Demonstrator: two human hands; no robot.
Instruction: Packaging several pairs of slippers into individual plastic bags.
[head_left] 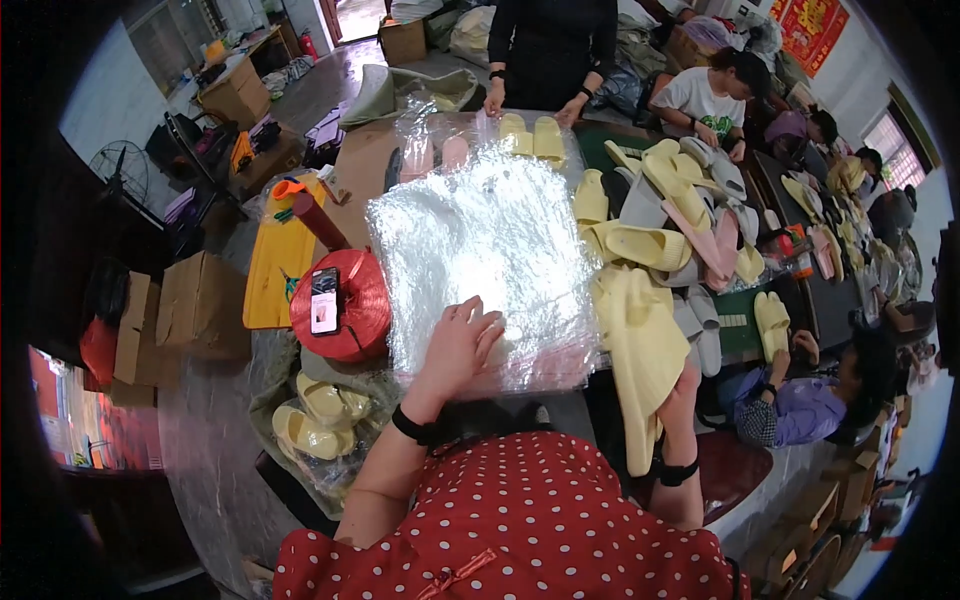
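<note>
Right hand [680, 398] is gripping pale-yellow moulded slippers [645, 345], right of frame centre, long axis running near-vertical | left hand [463, 345], fingers loosely apart, is resting on shiny clear plastic-bag stack [485, 240], left of the slippers.

Clear sheets [490, 250] gleam: glossy, wrinkled plastic. Yellow slipper [645, 350] looks matt, smooth, foam-like. Red roll [367, 308] shines like plastic. Brown box [208, 312]: matt cardboard.
</note>
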